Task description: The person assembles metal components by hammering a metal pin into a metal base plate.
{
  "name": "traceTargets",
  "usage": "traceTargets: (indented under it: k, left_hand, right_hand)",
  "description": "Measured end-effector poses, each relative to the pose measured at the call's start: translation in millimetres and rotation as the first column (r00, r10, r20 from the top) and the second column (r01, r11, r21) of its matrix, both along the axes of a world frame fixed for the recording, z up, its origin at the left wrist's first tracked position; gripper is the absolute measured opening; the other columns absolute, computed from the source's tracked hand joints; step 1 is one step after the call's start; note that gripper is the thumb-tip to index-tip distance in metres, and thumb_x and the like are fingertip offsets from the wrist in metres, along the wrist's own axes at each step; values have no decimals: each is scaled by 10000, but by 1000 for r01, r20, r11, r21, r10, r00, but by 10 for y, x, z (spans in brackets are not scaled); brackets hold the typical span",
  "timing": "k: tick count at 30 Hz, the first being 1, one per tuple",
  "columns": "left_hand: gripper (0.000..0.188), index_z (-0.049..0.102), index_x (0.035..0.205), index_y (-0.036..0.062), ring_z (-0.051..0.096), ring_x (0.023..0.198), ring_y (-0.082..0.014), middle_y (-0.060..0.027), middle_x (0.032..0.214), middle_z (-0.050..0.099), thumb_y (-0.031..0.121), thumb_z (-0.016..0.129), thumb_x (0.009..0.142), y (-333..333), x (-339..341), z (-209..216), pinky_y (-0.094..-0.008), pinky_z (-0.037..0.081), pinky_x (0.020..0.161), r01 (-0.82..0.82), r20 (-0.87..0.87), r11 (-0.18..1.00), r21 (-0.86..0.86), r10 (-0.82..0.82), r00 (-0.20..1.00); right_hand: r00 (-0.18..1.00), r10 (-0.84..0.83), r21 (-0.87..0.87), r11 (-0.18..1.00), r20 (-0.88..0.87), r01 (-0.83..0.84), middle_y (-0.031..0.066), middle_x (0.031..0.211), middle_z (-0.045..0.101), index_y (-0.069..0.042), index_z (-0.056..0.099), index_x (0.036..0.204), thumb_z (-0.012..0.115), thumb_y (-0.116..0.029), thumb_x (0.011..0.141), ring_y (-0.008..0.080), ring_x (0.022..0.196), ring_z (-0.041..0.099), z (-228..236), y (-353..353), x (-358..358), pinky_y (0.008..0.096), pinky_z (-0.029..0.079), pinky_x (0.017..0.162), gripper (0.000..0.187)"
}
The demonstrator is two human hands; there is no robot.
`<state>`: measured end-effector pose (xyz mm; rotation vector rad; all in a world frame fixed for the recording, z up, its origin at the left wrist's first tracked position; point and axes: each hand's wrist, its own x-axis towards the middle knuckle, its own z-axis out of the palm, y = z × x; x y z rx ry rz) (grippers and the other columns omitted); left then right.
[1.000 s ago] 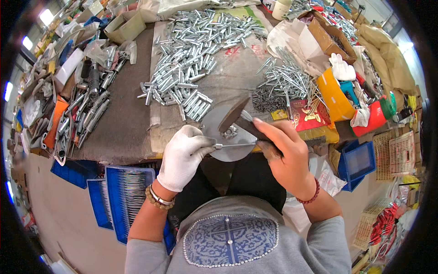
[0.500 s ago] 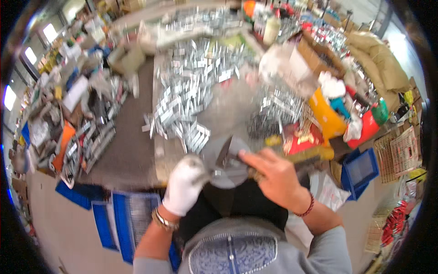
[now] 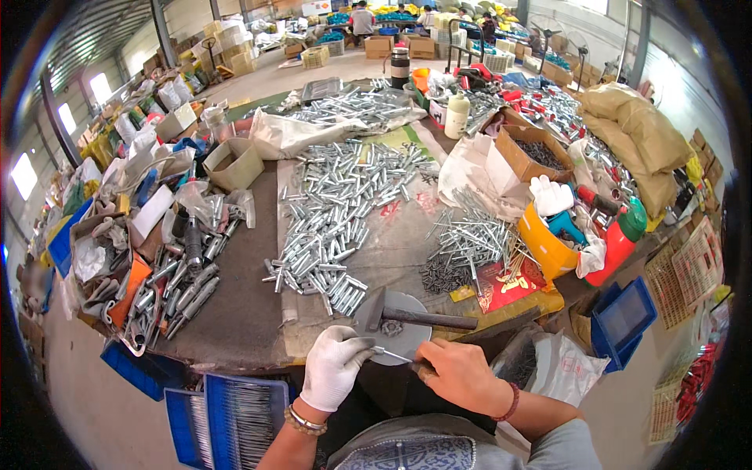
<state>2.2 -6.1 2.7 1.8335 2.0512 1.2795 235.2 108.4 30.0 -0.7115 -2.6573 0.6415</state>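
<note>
Behind the worktop a big workshop hall opens, with cartons and sacks far at the upper edge of the frame. On the brown surface lies a wide heap of silver metal sleeves in the middle, and a smaller bundle of thin metal pins to its right.

At the lower centre, the left hand — in a white glove — is closed in a pinch on one end of a thin metal pin. The right hand, bare, is curled and closed on the other end. The pin is held between both hands just in front of a round metal plate, where a hammer rests, not held.

The long axis of the pin runs almost level, from left to lower right in the frame; I cannot tell which end is the tip.

What could go wrong, in my judgement: the pin is thin and smooth, so it may slip from the gloved fingers and fall over the worktop edge — toward the blue tray below. A sharp end may also prick the bare hand if the grip turns.
</note>
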Motion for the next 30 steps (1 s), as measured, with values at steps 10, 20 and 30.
traceTargets:
  k: [10,20,30]
  left_hand:
    - [193,742,1172,-28,721,814,-171,-114,980,766,-7,709,983,-276,432,-63,-300,567,742,-260,609,944,-203,330,721]
    - [665,452,1603,-41,670,795,-114,-117,1070,758,105,694,1000,-393,500,-74,-247,544,686,-150,845,950,-273,312,435]
    - [634,520,1511,-8,682,877,-186,-92,1025,711,109,768,939,-790,382,-318,-342,568,828,-233,939,964,-130,195,283]
  right_hand:
    - [999,-30,-937,349,23,32,22,866,679,7,688,1271,614,-32,1007,76,724,614,-13,-143,-120,272,507,636,277]
    - [1000,-3,-930,368,1,2,25,879,704,-3,690,1267,667,-44,1039,62,724,626,-140,-366,-230,266,511,622,232]
    - [991,129,-905,424,35,-23,92,1050,712,27,580,1444,593,82,1030,145,922,704,-351,-606,-349,303,600,778,418]
